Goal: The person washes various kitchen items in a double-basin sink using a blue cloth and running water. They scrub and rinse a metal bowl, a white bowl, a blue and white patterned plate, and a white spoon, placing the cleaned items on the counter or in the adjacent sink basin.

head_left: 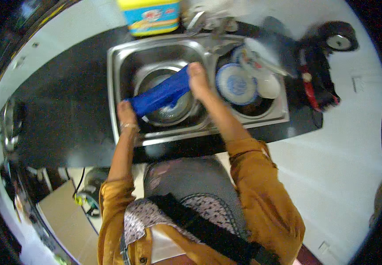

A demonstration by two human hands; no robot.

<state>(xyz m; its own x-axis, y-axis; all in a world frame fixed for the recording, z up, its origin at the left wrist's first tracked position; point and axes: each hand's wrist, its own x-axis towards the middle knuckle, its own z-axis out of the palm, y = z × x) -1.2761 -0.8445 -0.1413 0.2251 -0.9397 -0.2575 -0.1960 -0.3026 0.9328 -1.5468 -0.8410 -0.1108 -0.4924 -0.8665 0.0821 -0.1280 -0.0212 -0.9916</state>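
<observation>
A blue cloth (161,93), folded into a long strip, is stretched slantwise above the left basin of a steel sink (113,84). My left hand (127,115) grips its lower, nearer end. At the upper, farther end, my right hand (197,79) is closed round it. Beneath the cloth, inside that basin, stands a round metal bowl (171,122) that looks to have water in it. The cloth hides part of the bowl, and motion blurs its edges.
Plates and bowls, among them a blue-and-white plate (237,84), are stacked in the right-hand basin. A yellow-and-blue tub (152,18) stands behind the sink near the blurred tap (217,27). A dark appliance with red parts (311,88) is at the right.
</observation>
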